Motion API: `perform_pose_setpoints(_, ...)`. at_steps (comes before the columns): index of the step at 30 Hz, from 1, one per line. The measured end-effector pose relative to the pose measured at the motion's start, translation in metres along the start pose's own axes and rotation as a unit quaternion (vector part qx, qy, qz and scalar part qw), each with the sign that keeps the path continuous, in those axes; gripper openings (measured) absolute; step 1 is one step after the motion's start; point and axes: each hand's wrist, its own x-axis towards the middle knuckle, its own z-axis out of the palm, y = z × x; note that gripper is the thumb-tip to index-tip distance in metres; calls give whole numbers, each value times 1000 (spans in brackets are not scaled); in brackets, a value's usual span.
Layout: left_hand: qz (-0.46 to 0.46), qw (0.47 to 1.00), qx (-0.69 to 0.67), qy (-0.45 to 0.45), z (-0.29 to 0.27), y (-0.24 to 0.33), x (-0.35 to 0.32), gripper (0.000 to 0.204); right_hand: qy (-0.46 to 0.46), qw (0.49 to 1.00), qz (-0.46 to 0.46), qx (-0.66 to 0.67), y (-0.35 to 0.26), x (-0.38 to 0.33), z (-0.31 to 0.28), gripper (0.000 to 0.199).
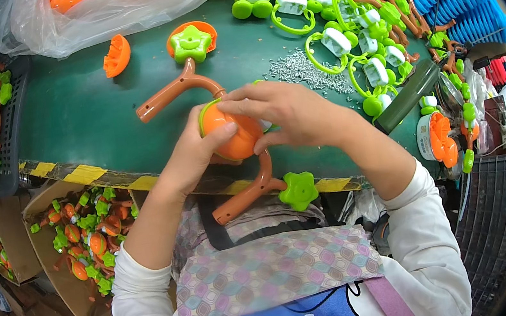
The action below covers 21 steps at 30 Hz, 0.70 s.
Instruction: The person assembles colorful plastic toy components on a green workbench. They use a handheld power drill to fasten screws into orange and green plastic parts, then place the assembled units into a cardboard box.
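Note:
Both hands are closed round a round orange plastic toy (244,140) with a green band, near the table's front edge. My left hand (190,150) grips its left side, thumb across the front. My right hand (288,111) presses its top and right side, fingers bent over it. A brown forked branch (170,95) with a green star knob (190,44) extends from the toy's far side. Another brown branch (243,201) with a green star knob (298,191) comes out at the near side. The joints inside the toy are hidden by my fingers.
An orange half shell (116,55) lies at the far left of the green table (84,110). Small screws (312,71) are heaped at right, beside many green-and-white ring parts (335,42). A dark green cylindrical tool (409,95) lies nearby. Finished-looking toys fill a cardboard box (55,270) at lower left.

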Motion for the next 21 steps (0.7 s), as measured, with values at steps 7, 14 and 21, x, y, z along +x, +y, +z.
perform_pose_setpoints(7,-17,994,102,20,2,5,-3,70,-20,998,-30,-44,7,6,3,87)
perform_pose_setpoints(14,-8,997,79,26,5,5,-6,70,11,997,-50,-62,8,1,12,98)
perform_pose_setpoints(21,-14,998,54,18,6,6,-5,69,66,994,-41,-71,3,-2,24,95)
